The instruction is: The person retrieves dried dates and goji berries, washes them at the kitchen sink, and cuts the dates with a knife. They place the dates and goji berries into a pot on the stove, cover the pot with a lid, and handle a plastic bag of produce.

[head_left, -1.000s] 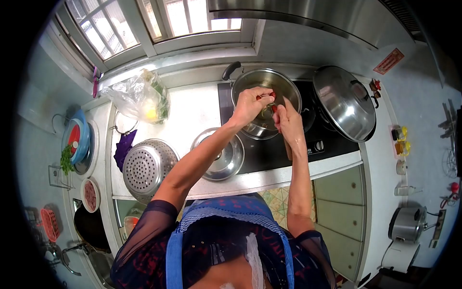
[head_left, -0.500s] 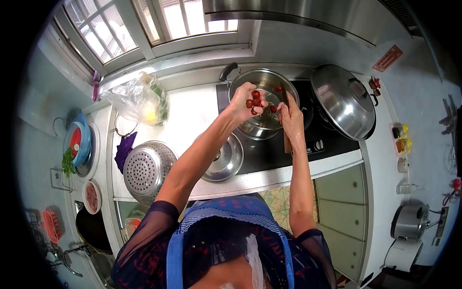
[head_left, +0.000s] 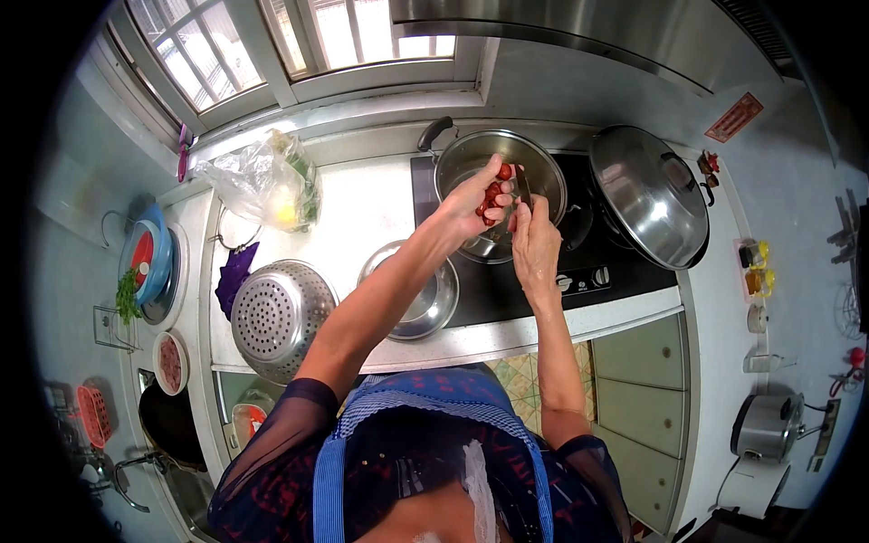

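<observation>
Over the steel pot [head_left: 546,163] on the hob, my left hand [head_left: 466,199] is cupped around several small dark-red fruits [head_left: 492,194] that look like red dates. One of them sits up at the thumb and fingertips, beside the blade. My right hand [head_left: 538,242] grips a knife [head_left: 522,185], its dark blade pointing up and touching or nearly touching that fruit. Both hands cover much of the pot's inside, so its contents are mostly hidden.
A large domed lid [head_left: 647,199] leans over the right burner. Left of the pot lie a smaller steel lid [head_left: 434,303], a perforated steel strainer [head_left: 281,317] and a plastic bag of vegetables [head_left: 262,185]. A bowl of meat [head_left: 170,362] stands at far left.
My right hand has moved left, bringing the knife from the pot's right side against the fruits in my left hand. One fruit has shifted up to the left fingertips.
</observation>
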Tool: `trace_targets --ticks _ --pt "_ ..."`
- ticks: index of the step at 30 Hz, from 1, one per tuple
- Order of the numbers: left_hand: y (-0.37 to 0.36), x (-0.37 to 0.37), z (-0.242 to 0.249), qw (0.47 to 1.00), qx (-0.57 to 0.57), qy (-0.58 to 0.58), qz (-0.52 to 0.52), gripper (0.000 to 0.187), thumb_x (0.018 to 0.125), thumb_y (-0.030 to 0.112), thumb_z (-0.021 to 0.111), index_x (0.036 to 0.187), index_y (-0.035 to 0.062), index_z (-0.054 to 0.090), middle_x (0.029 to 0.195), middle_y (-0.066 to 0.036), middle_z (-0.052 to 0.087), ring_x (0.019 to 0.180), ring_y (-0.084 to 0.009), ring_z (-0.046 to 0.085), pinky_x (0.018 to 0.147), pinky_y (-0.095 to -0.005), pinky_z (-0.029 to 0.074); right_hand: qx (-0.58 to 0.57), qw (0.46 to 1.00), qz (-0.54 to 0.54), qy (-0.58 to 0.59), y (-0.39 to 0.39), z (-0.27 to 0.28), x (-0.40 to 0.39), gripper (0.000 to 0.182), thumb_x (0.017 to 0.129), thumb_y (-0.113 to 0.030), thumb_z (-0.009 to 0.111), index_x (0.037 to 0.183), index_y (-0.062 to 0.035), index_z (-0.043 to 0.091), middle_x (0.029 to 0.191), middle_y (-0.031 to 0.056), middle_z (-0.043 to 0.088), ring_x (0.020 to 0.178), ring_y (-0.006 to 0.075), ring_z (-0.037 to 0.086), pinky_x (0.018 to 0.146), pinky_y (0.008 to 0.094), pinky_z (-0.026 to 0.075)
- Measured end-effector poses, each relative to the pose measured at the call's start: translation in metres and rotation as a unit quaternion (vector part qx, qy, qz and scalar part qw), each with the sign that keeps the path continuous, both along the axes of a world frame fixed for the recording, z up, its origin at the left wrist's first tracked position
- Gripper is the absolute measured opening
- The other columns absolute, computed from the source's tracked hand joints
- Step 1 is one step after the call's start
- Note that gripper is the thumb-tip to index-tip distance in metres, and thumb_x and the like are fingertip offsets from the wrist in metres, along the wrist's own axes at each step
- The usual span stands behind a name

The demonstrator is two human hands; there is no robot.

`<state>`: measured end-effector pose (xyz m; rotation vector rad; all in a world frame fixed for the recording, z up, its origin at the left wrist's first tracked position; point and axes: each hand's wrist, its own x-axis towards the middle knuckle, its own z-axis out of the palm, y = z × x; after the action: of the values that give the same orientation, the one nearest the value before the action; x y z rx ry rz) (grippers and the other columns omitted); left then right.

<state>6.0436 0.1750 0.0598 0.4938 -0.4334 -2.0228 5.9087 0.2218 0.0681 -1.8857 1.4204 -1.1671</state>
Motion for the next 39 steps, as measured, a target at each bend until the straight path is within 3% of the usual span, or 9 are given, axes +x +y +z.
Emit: trace_targets --ticks 2,12,24,26,29,31,34,36,39 --pt "0.001 -0.007 0.0 1.0 0.007 -0.014 0.016 0.044 0.091 0.042 0.044 0.111 0.0023 0.05 0.074 0.002 0.043 0.058 -0.0056 0.039 0.042 -0.0182 0.028 -0.016 0.999 -0.011 0.048 0.002 0.002 0.002 0.017 0.093 -0.018 0.041 0.099 -0.0027 0.045 0.066 0.0207 0.058 0.064 0.0381 0.059 0.055 0.0446 0.044" --pt "0.012 -0.018 0.01 0.987 -0.005 -0.138 0.083 0.036 0.095 0.034 0.04 0.101 0.0024 0.056 0.071 0.003 0.043 0.057 -0.0054 0.036 0.042 -0.0194 0.025 -0.067 0.986 -0.027 0.149 -0.005 0.0 0.0 0.012 0.091 -0.015 0.043 0.088 -0.0029 0.043 0.064 0.0219 0.057 0.06 0.0402 0.058 0.051 0.0465 0.044" --pt "0.012 -0.017 0.001 0.946 -0.078 -0.275 0.153 0.034 0.093 0.034 0.044 0.094 0.0033 0.059 0.066 0.005 0.04 0.056 -0.0028 0.033 0.043 -0.0177 0.023 0.05 0.998 0.041 0.007 -0.021 0.008 0.005 0.02 0.091 -0.017 0.039 0.096 0.0012 0.046 0.072 0.0254 0.058 0.069 0.0446 0.056 0.06 0.0493 0.042" --pt "0.01 -0.014 0.004 0.942 -0.096 -0.29 0.141 0.032 0.092 0.033 0.046 0.093 0.0039 0.059 0.066 0.005 0.04 0.055 -0.0025 0.033 0.043 -0.0174 0.023 0.083 0.996 0.041 0.0 -0.024 0.008 0.001 0.023 0.092 -0.019 0.038 0.097 -0.0006 0.05 0.062 0.0151 0.057 0.056 0.0269 0.059 0.053 0.0363 0.044" --pt "-0.005 -0.007 0.0 0.921 -0.113 -0.351 0.127 0.028 0.09 0.032 0.05 0.09 0.005 0.059 0.068 0.005 0.042 0.056 -0.0017 0.033 0.043 -0.0165 0.022 0.081 0.996 0.035 0.012 -0.019 0.016 -0.005 0.022 0.092 -0.019 0.039 0.097 -0.0011 0.051 0.061 0.0139 0.056 0.055 0.025 0.058 0.053 0.0351 0.044" --pt "-0.01 -0.004 0.0 0.903 -0.107 -0.396 0.129 0.027 0.089 0.032 0.052 0.088 0.0054 0.058 0.069 0.005 0.043 0.056 -0.0013 0.033 0.043 -0.0159 0.022 0.106 0.992 0.042 -0.057 -0.02 0.021 -0.013 0.02 0.092 -0.018 0.039 0.094 -0.0032 0.053 0.057 0.0041 0.05 0.046 0.0105 0.048 0.043 0.0242 0.038" --pt "-0.014 0.002 0.007 0.925 -0.13 -0.339 0.114 0.033 0.091 0.036 0.046 0.085 0.0044 0.053 0.071 0.004 0.043 0.054 -0.0049 0.037 0.042 -0.0184 0.026 0.133 0.99 0.013 -0.037 -0.014 0.03 -0.024 0.023 0.091 -0.018 0.038 0.095 -0.0008 0.053 0.061 0.0127 0.056 0.057 0.0237 0.059 0.055 0.034 0.044" --pt "-0.019 0.004 0.008 0.959 -0.035 -0.264 0.095 0.033 0.091 0.035 0.044 0.085 0.0035 0.051 0.071 0.002 0.043 0.055 -0.0064 0.038 0.042 -0.0191 0.027 0.116 0.99 0.033 -0.075 -0.014 0.022 -0.029 0.019 0.092 -0.017 0.039 0.094 -0.0029 0.052 0.056 0.0005 0.046 0.045 0.0062 0.042 0.041 0.0213 0.034" --pt "-0.027 0.013 -0.003 0.985 0.042 -0.161 0.042 0.027 0.092 0.027 0.039 0.086 0.001 0.045 0.074 -0.004 0.045 0.057 -0.0091 0.04 0.042 -0.0199 0.028 0.152 0.98 0.044 -0.124 -0.014 0.013 -0.028 0.019 0.092 -0.017 0.039 0.094 -0.0029 0.051 0.057 -0.0002 0.045 0.044 0.006 0.04 0.04 0.0208 0.033"
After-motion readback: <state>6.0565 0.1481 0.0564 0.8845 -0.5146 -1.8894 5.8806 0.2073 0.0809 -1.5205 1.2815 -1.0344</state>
